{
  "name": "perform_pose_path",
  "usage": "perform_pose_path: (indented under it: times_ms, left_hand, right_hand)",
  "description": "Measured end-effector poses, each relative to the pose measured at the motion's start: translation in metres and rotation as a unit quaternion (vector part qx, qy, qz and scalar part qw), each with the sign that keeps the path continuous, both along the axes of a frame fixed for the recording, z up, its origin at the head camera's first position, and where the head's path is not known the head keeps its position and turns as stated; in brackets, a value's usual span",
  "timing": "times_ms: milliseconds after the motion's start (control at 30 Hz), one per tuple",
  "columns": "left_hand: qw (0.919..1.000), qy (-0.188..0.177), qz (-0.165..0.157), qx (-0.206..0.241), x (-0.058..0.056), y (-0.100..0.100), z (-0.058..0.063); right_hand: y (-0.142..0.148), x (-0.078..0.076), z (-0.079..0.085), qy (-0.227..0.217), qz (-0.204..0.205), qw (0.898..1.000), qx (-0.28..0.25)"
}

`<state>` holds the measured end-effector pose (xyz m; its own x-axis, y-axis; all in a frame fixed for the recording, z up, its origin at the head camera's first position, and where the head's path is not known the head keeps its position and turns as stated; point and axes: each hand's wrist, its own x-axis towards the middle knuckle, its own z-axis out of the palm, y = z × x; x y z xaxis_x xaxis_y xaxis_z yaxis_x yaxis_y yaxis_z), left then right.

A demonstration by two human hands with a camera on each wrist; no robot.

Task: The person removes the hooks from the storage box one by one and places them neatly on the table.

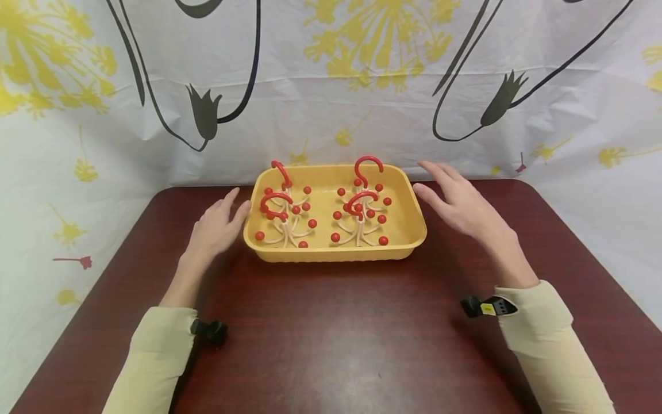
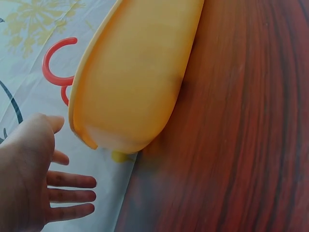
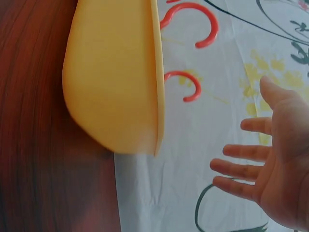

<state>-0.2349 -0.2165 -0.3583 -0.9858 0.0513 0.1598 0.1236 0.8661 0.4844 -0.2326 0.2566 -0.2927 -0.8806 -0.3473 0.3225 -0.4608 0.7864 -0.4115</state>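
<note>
A yellow plastic tray (image 1: 333, 254) sits on the table. Inside it stand several small hangers (image 1: 287, 230), each with a red hook on top and curved cream arms tipped with red balls. My left hand (image 1: 214, 227) is at the tray's left end, its thumb right at the rim and its fingers extended. On the other side, my right hand (image 1: 460, 201) hovers just off the right end, fingers straight and spread. Both wrist views show the tray's outer wall (image 2: 135, 72) and red hooks (image 3: 193, 21) rising above its rim. Neither hand holds anything.
The dark red-brown wooden table (image 1: 320, 333) runs toward me in front of the tray. Behind it hangs a white cloth (image 1: 310, 103) printed with yellow and grey flowers, close to the tray's far side. Small black cameras (image 1: 209, 332) are strapped at both sleeve cuffs.
</note>
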Motion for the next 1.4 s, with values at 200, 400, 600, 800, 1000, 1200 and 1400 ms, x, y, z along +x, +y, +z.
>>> perform_pose_path:
  times_ms: [200, 400, 600, 800, 1000, 1200, 1400]
  left_hand:
    - [0.9998, -0.003, 0.002, 0.021, -0.003, 0.005, -0.004]
    - [0.9994, -0.005, 0.007, 0.033, -0.007, 0.009, -0.007]
    - [0.9992, 0.011, 0.004, 0.039, -0.011, 0.012, -0.01]
    - [0.9985, 0.01, 0.01, 0.052, -0.014, 0.017, -0.01]
    - [0.9974, 0.026, 0.012, 0.067, -0.017, 0.019, -0.009]
    - [0.9959, 0.044, 0.01, 0.079, -0.019, 0.021, -0.008]
    - [0.9945, 0.054, 0.009, 0.09, -0.022, 0.026, -0.007]
  right_hand:
    - [-0.016, -0.001, -0.001, -0.008, 0.026, 0.999, -0.017]
    - [-0.028, -0.003, -0.006, -0.007, 0.048, 0.998, -0.027]
    - [-0.038, -0.002, -0.009, -0.016, 0.056, 0.998, -0.035]
    - [-0.048, -0.002, -0.01, -0.015, 0.073, 0.996, -0.045]
    - [-0.057, -0.002, -0.011, -0.001, 0.096, 0.995, -0.04]
    - [-0.065, -0.003, -0.012, 0.026, 0.113, 0.993, -0.035]
    - [-0.07, -0.009, -0.016, 0.08, 0.128, 0.988, -0.033]
